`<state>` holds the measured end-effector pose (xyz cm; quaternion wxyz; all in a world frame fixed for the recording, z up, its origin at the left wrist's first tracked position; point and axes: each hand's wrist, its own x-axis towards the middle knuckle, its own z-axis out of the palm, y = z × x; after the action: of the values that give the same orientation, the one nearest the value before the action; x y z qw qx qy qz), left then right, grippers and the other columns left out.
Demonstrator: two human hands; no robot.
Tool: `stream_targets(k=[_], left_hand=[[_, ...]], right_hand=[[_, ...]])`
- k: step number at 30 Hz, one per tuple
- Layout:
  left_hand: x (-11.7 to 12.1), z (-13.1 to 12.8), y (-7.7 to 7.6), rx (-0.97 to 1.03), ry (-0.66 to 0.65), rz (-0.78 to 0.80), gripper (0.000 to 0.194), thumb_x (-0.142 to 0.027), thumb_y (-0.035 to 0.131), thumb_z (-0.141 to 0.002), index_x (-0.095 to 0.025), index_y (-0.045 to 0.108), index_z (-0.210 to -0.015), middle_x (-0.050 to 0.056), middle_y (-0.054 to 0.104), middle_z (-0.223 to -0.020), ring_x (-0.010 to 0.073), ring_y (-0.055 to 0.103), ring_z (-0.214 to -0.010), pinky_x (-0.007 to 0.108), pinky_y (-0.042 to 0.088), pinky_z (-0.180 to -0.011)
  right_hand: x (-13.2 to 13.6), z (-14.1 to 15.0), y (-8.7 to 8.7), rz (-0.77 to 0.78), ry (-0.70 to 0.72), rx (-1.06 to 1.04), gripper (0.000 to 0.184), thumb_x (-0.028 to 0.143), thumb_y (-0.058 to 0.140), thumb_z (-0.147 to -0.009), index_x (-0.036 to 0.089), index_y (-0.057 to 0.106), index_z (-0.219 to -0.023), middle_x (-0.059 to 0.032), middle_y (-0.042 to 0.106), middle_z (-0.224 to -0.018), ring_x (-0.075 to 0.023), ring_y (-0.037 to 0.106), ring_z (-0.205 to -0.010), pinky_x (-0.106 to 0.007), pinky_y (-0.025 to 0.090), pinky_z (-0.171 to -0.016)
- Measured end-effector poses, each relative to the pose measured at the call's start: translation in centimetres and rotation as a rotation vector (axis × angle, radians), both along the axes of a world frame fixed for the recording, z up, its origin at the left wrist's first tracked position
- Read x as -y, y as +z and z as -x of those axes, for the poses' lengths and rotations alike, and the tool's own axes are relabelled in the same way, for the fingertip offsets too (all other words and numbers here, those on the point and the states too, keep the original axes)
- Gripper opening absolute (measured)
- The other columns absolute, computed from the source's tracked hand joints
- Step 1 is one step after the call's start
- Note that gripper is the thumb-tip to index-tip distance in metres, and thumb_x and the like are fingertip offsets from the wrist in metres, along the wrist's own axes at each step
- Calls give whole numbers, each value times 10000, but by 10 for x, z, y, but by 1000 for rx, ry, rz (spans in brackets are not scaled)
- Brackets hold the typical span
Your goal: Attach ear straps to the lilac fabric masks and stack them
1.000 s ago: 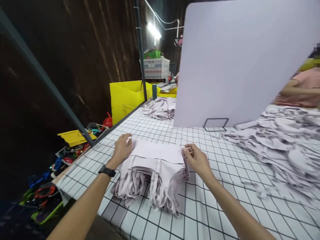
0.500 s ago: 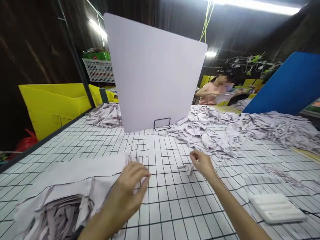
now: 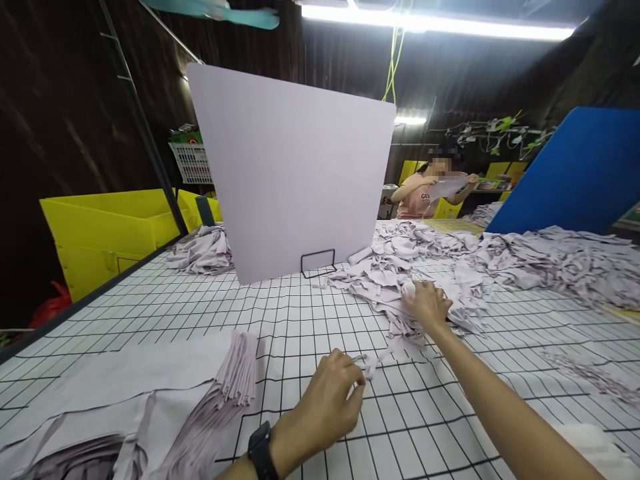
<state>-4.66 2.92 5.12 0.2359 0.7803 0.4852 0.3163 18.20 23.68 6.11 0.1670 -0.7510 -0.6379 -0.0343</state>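
Note:
My right hand [image 3: 427,303] reaches forward and closes on a pale lilac fabric piece at the near edge of the loose heap of cut pieces [image 3: 400,277]. My left hand [image 3: 331,395], a black watch on its wrist, hovers above the gridded white table [image 3: 310,320] with fingers pinched on the end of a thin fabric strap [image 3: 373,363] trailing from that heap. A neat stack of the same lilac pieces [image 3: 150,393] lies at the near left, clear of both hands.
A white divider board [image 3: 290,173] stands on a wire foot mid-table. A long fabric heap [image 3: 560,263] stretches right below a blue panel [image 3: 575,173]. A smaller pile [image 3: 203,250] and yellow bins [image 3: 105,227] lie left. Another person [image 3: 425,190] works behind.
Both hands left the neat stack. The view swung right; my right hand advanced into the loose heap, and my left hand moved right and pinched a strap.

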Motion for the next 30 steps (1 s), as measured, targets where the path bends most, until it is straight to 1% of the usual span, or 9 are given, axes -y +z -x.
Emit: stream_targets(k=[3,6,10,14,16,19,23,27,30], left_hand=[[-7,-7,3,-10,-4,-4,148,-107,546,-884,-175,677,-868,83,691,-912,238,593,-943,409,519,-869],[-14,-12,5,4,6,-16,159,-105,542,-890,-164,689,-895,79,693,-917,234,598,-965,401,524,-889],[-34,-10,9,49,54,-52,220,-75,538,-865,-155,689,-1004,90,702,-1007,250,611,-1039,421,527,-949],[-63,-5,32,182,154,-147,360,-86,468,-909,-152,607,-1235,129,644,-1267,271,568,-1228,477,464,-1080],[-69,-5,47,265,166,-192,377,-130,475,-937,-168,555,-1304,124,607,-1333,269,537,-1280,483,440,-1106],[-63,-4,62,290,157,-161,324,-147,582,-888,-184,580,-1210,96,641,-1215,273,566,-1203,484,454,-1063],[-40,-2,63,309,201,-137,247,-150,651,-837,-195,579,-1069,68,633,-1094,256,585,-1068,449,492,-963],[-26,-2,70,414,163,-278,252,-222,633,-904,-203,558,-1144,72,615,-1151,237,569,-1105,427,486,-984],[-27,-4,82,450,164,-303,335,-207,625,-900,-197,554,-1228,104,598,-1236,252,551,-1165,435,479,-1003]], right_hand=[[-10,11,3,-33,118,-4,425,341,685,-963,192,601,-1351,-118,550,-1450,-320,552,-1288,-571,464,-1050],[-21,28,11,-68,181,-56,339,327,672,-975,178,637,-1278,-106,621,-1341,-281,622,-1179,-522,520,-987],[-13,48,42,-166,275,-171,266,330,647,-992,167,656,-1203,-86,673,-1205,-227,674,-1022,-443,568,-888],[28,65,87,-297,460,-283,157,161,508,-985,179,660,-1019,-63,709,-968,-202,669,-906,-332,524,-823],[53,71,110,-321,551,-351,168,219,478,-970,205,638,-920,-30,688,-829,-187,643,-761,-288,493,-694],[86,73,141,-295,631,-487,223,354,493,-939,213,595,-798,10,587,-647,-164,551,-587,-259,404,-529],[118,68,168,-245,707,-699,354,476,518,-937,208,549,-707,1,555,-653,-145,527,-594,-244,413,-536],[149,67,188,-220,794,-905,348,497,620,-932,193,639,-764,-14,604,-718,-147,543,-657,-239,442,-584],[171,69,206,-293,839,-992,295,462,672,-922,209,668,-771,3,585,-714,-136,520,-637,-234,431,-566]])
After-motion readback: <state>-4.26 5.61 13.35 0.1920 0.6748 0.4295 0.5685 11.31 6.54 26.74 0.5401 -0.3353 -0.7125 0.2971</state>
